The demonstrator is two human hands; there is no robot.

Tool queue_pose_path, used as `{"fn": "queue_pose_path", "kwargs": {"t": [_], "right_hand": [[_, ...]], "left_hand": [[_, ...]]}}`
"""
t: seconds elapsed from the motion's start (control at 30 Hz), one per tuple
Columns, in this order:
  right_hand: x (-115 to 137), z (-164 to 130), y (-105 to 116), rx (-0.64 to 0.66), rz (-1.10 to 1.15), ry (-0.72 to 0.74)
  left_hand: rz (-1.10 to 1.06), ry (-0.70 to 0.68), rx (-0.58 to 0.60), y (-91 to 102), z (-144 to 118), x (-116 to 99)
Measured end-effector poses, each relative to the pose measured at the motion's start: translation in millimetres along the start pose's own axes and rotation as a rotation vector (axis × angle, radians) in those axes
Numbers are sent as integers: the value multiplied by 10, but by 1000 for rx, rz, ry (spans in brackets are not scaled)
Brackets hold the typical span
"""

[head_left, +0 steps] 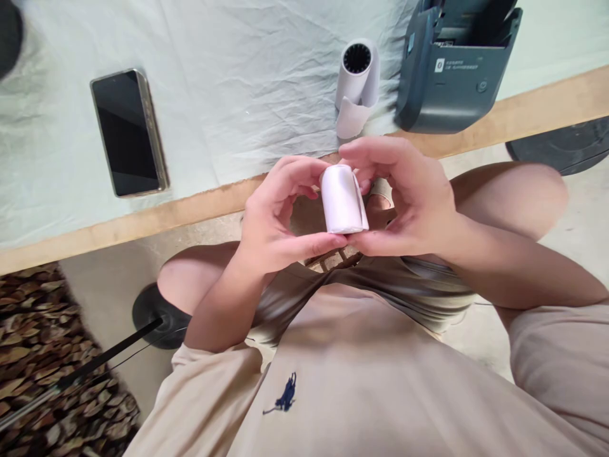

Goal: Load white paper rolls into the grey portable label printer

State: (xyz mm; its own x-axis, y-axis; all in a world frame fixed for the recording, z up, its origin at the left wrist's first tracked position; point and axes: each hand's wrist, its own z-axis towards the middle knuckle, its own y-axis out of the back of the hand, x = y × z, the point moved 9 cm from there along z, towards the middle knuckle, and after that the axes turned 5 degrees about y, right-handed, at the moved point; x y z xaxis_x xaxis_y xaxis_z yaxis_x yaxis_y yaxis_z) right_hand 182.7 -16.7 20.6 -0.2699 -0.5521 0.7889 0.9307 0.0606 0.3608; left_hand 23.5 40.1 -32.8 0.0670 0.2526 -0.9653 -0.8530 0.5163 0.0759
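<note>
Phone (126,133) lies screen up on the pale cloth (228,76), near the table's wooden front edge (204,206). Next comes the left hand (271,216), fingers curled round and grasping the white paper roll (341,200), thumb at its near end, fingertips at its far end. That roll is held between both hands, over the lap, its loose flap on the right side. Beyond it, a second roll (352,86) stands on the cloth, partly unwound, its dark core showing. The right hand (419,190) also grasps the held roll, thumb at the near end, index finger lifted. Farthest right sits a dark printer (451,82), top open.
</note>
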Motion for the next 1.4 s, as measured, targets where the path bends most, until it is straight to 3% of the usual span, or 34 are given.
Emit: {"fn": "queue_pose_path", "kwargs": {"t": [0.1, 0.2, 0.23, 0.4, 0.5, 0.6, 0.73, 0.8, 0.93, 1.13, 1.3, 1.4], "right_hand": [[-48, -5, -16, 17, 34, -8], [-110, -10, -28, 44, 40, -70], [-113, -8, -25, 45, 44, -78], [-117, 0, 6, 11, 65, -93], [-124, -2, -6, 22, 40, -89], [-146, -8, -41, 41, 117, -117], [-273, -41, -58, 15, 301, -305], [-326, -57, -50, 2, 349, -386], [-358, -54, -24, -3, 450, -443], [-372, -62, -2, -25, 531, -469], [-330, -72, 31, 16, 427, -406], [-160, -24, 249, -97, 217, -230]], "left_hand": [[-126, -81, 102, -135, -16, -45], [-175, 93, 52, -131, 7, 112], [-212, 89, 43, -129, 15, 106], [-326, -109, 117, -188, 49, -63], [-255, -127, 73, -161, 48, -53], [-219, -58, 10, -86, 42, 62], [-230, -87, -48, 43, 55, 159], [-196, -188, -93, 115, 63, 89], [-47, -398, -160, 210, 25, -291], [253, -404, -158, 236, 10, -611], [98, -361, -96, 257, 40, -504], [78, -286, 6, 190, 45, -443]]}}
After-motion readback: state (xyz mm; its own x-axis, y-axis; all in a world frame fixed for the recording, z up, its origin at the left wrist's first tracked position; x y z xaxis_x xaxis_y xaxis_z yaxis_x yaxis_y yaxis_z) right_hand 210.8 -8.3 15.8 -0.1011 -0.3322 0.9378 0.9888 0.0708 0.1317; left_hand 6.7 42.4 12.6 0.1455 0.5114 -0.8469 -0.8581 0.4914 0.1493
